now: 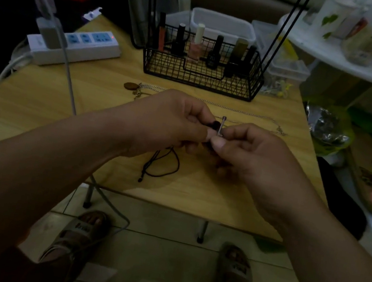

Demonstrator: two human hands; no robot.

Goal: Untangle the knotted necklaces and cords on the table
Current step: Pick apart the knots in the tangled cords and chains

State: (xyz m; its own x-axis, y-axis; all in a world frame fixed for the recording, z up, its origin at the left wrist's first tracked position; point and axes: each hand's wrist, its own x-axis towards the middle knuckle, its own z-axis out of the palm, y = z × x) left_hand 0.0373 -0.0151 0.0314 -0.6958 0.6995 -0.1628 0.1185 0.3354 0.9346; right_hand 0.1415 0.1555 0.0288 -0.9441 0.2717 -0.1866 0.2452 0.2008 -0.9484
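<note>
Both hands are meeting above the middle of the light wooden counter [232,197], fingers curled inward and fingertips almost touching. The left hand [174,119] is pinching a dark lump [213,124] that seems to belong to the thin black cord [163,165]; whether it is a knot or a bead is too dim to tell. The right hand [251,156] is closing its thumb and forefinger around the lower end of a small silver metal bar [221,125], which is standing nearly upright just beside the dark lump. The rest of the black cord is hanging from under the hands and lying in loose loops on the counter near its front edge, one end trailing towards the person. Behind the hands a fine silver chain necklace [246,113] is lying stretched across the counter, with a brown oval pendant [130,86] at its left end. Further back a black wire basket [200,79] is holding several upright nail polish bottles [214,52], and a clear plastic box [221,26] is sitting behind it. A white power strip [77,46] is lying at the counter's back left corner with a grey adapter plugged into it.
</note>
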